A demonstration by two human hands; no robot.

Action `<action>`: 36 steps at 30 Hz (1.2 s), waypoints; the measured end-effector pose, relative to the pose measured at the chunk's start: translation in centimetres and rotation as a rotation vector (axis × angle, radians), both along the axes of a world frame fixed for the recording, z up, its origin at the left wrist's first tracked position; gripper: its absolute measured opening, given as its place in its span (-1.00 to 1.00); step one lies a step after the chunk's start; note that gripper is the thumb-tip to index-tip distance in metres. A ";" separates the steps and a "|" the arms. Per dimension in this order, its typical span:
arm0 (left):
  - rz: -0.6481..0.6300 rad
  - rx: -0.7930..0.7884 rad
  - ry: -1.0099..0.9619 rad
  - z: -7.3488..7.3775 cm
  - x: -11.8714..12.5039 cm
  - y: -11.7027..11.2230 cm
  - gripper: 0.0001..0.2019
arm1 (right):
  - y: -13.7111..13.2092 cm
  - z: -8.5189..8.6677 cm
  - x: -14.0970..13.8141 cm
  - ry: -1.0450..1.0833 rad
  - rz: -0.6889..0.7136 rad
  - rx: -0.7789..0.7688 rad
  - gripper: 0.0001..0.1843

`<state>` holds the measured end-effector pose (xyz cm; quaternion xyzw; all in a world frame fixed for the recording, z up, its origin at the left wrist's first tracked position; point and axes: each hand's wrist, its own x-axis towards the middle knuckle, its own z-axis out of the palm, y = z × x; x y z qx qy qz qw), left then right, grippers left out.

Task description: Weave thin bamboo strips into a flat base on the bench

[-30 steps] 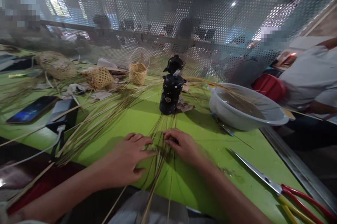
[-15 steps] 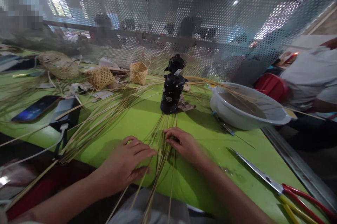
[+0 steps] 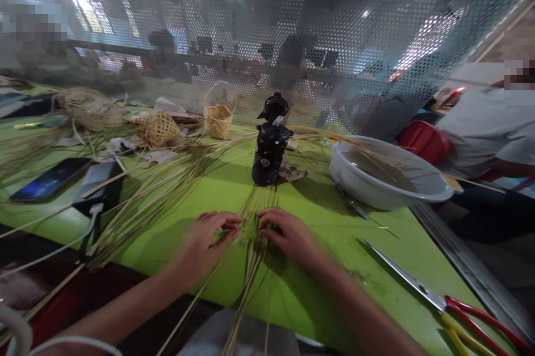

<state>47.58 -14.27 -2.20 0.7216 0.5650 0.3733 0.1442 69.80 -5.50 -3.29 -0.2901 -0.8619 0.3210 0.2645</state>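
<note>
Thin plant strips run from under a black bottle toward me, over the table's near edge. My left hand is at their left side, fingers bent and closed toward the thumb on a strip. My right hand lies against their right side, its fingers curled in with the fingertips on the strips. A small gap parts the two hands. The bottle stands upright on the strips' far ends with its lid flipped up. What exactly lies under each fingertip is partly hidden.
On the right are a white basin of water and large scissors with red and yellow handles. Left are a phone, a black box with a white cable, and more strips. Woven baskets stand behind. A person sits at right.
My left hand has moved up and away from me, its outstretched fingers now drawn together near the strips. My right hand stays nearly in place. The view has tilted slightly.
</note>
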 end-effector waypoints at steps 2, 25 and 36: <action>0.032 0.012 -0.017 -0.2 -0.1 0.0 -0.85 | 0.0 0.1 0.0 -0.001 0.001 0.003 -0.86; -0.001 -0.123 0.215 1.1 0.5 2.4 -0.92 | 0.3 -0.1 0.0 0.042 -0.045 0.026 -0.86; 0.046 -0.157 0.213 1.2 -0.8 2.5 -0.89 | 0.9 -0.3 0.7 0.139 -0.158 -0.009 -0.87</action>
